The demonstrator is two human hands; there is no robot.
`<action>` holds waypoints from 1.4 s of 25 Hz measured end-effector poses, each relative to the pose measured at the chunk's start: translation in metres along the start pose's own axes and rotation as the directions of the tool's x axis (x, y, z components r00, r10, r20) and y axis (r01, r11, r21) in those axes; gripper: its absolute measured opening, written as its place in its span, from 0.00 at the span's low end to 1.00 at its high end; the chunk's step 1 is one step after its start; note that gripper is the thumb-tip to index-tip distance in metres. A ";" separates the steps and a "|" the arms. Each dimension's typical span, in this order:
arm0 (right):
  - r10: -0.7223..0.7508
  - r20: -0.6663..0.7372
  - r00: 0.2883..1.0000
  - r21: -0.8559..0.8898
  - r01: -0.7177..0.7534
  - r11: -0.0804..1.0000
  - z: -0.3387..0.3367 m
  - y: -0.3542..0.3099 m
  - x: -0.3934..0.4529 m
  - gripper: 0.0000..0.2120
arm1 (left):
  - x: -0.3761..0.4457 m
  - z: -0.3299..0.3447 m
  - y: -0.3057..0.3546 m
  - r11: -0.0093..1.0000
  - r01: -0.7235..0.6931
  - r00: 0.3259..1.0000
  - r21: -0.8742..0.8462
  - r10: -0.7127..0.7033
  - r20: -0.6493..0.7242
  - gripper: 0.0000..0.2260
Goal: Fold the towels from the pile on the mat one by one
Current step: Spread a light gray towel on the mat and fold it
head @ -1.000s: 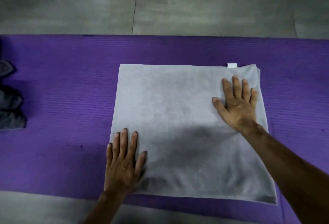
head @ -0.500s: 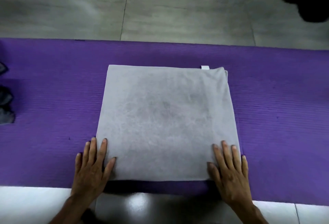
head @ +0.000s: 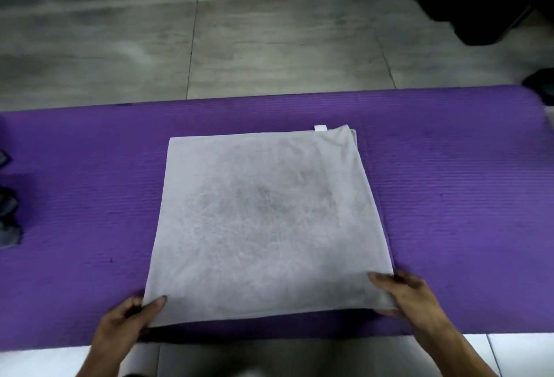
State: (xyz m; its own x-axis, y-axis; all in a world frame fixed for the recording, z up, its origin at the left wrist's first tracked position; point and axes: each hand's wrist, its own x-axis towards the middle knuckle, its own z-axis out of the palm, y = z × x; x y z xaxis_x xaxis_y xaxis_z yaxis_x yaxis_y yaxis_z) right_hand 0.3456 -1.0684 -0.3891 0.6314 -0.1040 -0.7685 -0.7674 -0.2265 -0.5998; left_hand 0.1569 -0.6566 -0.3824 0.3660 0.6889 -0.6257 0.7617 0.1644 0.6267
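Two hands are set at the near corners of a grey towel laid on the purple mat, lower centre of frame. The left hand is at the lower-left corner, thumb on top of the cloth and the other fingers tucked under the edge, so that corner is pinched. The right hand is at the lower-right corner, thumb laid over the top layer and fingers apparently curled beneath; the corner is judged as gripped, though the underside is hidden. Step in hand, as judged: the near edge is being taken up for another fold, most likely away from the body toward the far edge. The next move calls for both corners being lifted together, carried level to the upper edge, and matched there so the layers do not skew. The towel appears already folded at least once: a doubled edge shows at the upper right corner, and a small white tag sticks out along the far edge. The shape is roughly square, flat, with faint darker mottling in the middle and no big wrinkles. Dark cloth items, probably the rest of the pile, are cut off at the left edge of frame. Grey floor tiles fill the upper part.
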 end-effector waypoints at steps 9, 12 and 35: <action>0.174 0.387 0.905 -0.131 -0.133 0.982 -0.059 0.019 -0.028 0.30 | -0.025 -0.045 -0.003 0.932 0.362 0.826 -0.018 -0.312 0.470 0.15; 0.189 0.468 0.863 0.054 -0.242 0.969 -0.065 0.003 -0.041 0.22 | -0.026 -0.047 0.005 0.898 0.422 0.814 -0.125 -0.315 0.487 0.17; -0.704 0.499 0.505 -0.825 0.527 -0.207 0.022 -0.008 0.034 0.20 | 0.064 0.049 0.060 -0.040 -0.695 0.595 0.718 0.529 0.605 0.27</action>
State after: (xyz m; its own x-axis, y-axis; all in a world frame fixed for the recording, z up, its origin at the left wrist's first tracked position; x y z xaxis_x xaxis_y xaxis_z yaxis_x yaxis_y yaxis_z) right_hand 0.3708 -1.0492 -0.4157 0.8033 0.5905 -0.0774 0.5834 -0.8064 -0.0968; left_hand 0.2525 -0.6376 -0.4074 0.9441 0.0702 -0.3222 0.0997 -0.9921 0.0759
